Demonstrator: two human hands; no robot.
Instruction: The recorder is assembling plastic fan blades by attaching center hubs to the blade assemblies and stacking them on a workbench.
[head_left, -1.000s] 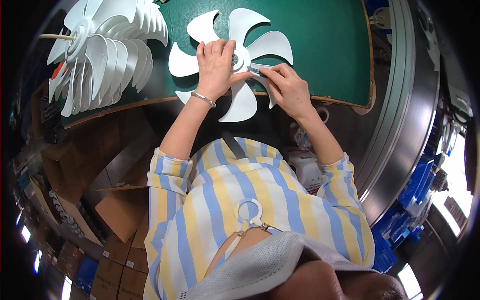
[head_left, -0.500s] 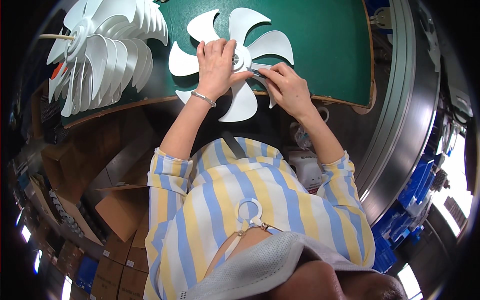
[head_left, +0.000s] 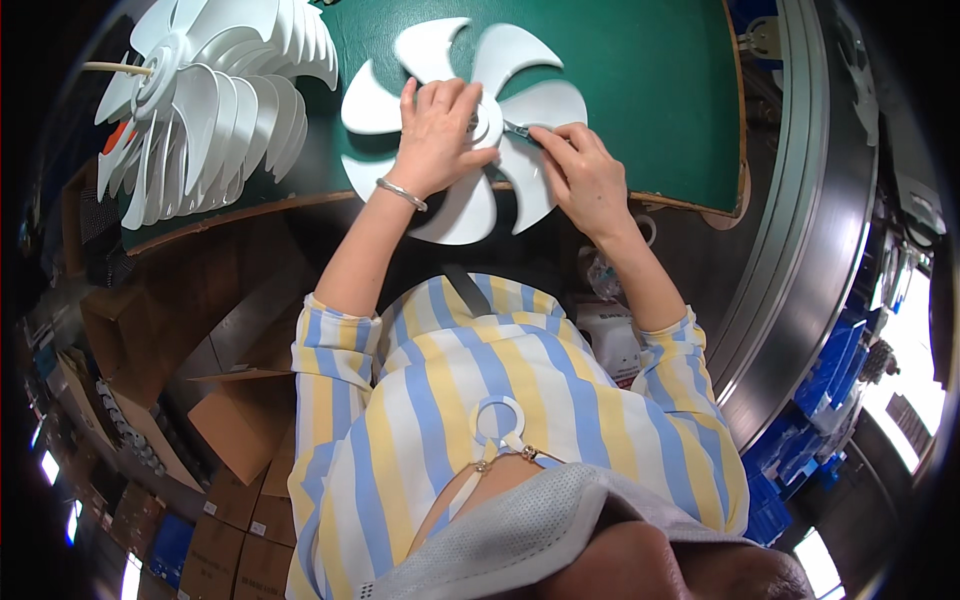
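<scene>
A white multi-blade fan impeller (head_left: 545, 105) lies across the near edge of the green tabletop. My left hand (head_left: 437, 135) is curled over its hub (head_left: 487, 122), fingers on the far side and thumb stretched to the right. A thin grey blade-like tool (head_left: 517, 130) is pinched between the thumb and fingers of my right hand (head_left: 585, 175). Its tip is at the right side of the hub, near the base of a fan blade. My left hand and the glare hide part of the hub.
To the left, a stack of similar white fan impellers (head_left: 205, 110) sits on a pale rod (head_left: 115, 68). The green table (head_left: 660, 100) has a worn wooden edge. Cardboard boxes (head_left: 245, 420) stand below on the left; a metal rail (head_left: 800, 220) runs along the right.
The fan impeller has turned clockwise under my left hand. My right hand and the blade-like tool have shifted slightly up and right along the hub's edge.
</scene>
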